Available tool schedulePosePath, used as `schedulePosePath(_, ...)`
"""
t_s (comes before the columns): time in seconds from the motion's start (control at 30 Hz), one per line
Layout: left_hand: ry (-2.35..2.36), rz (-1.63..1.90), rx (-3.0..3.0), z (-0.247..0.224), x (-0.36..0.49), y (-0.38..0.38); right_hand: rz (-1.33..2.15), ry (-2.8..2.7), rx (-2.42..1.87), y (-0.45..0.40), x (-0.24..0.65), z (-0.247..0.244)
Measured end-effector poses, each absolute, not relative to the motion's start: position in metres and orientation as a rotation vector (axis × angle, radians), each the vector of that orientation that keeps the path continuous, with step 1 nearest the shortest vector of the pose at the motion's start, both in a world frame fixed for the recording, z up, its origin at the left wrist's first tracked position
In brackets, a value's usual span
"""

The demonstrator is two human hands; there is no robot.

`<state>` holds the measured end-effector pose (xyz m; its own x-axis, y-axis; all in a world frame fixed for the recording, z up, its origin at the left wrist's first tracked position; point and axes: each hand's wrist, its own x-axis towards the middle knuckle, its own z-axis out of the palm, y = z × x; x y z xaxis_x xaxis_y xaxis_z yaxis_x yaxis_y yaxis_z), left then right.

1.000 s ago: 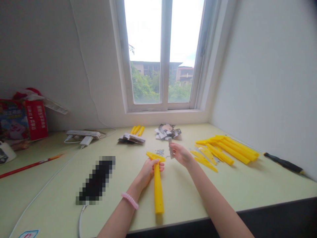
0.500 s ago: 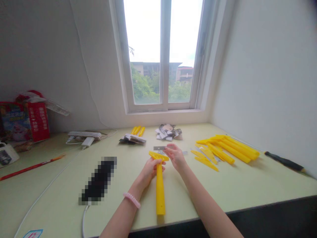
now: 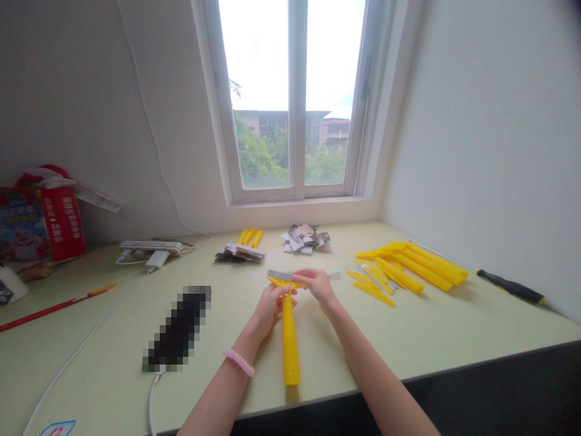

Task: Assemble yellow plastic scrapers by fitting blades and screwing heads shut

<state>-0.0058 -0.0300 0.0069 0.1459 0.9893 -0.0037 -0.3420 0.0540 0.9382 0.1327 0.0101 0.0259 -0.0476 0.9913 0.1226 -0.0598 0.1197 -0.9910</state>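
My left hand (image 3: 271, 309) grips a yellow plastic scraper handle (image 3: 290, 345) just below its wide, flat head (image 3: 279, 282), with the long shaft pointing toward me. My right hand (image 3: 316, 287) pinches a thin steel blade (image 3: 278, 275) that lies crosswise along the top of that head. The blade's ends stick out on both sides of my fingers. Its lower edge looks to touch the yellow head. A pink coiled band circles my left wrist.
Yellow handles (image 3: 417, 267) and flat yellow heads (image 3: 374, 284) lie at right, with a black-handled screwdriver (image 3: 511, 286) beyond. Blade packets (image 3: 304, 239) and more handles (image 3: 249, 238) sit at the back. A pixelated dark object (image 3: 178, 327) and its white cable lie left.
The blade has turned from upright in my right hand to lying crosswise on the yellow head. My right hand has moved left and closer to my left hand.
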Motion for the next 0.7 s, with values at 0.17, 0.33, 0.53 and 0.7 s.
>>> schedulePosePath(0.17,0.869,1.235,1.036,0.0098,-0.0053,-0.0315,1.342,-1.231,-1.072,0.0052,0.1312,0.0295)
schedulePosePath(0.33,0.879,1.253,1.105,0.0144,-0.0041,-0.0341,1.410,-1.194,-0.972,0.0037,0.1315,0.0308)
schedulePosePath(0.53,1.093,1.493,1.095,0.0158,-0.0026,-0.0312,1.343,-1.229,-0.950,0.0036,0.1300,0.0309)
schedulePosePath(0.7,1.148,1.654,1.012,0.0095,-0.0053,-0.0267,1.351,-1.277,-0.930,0.0009,0.1245,0.0303)
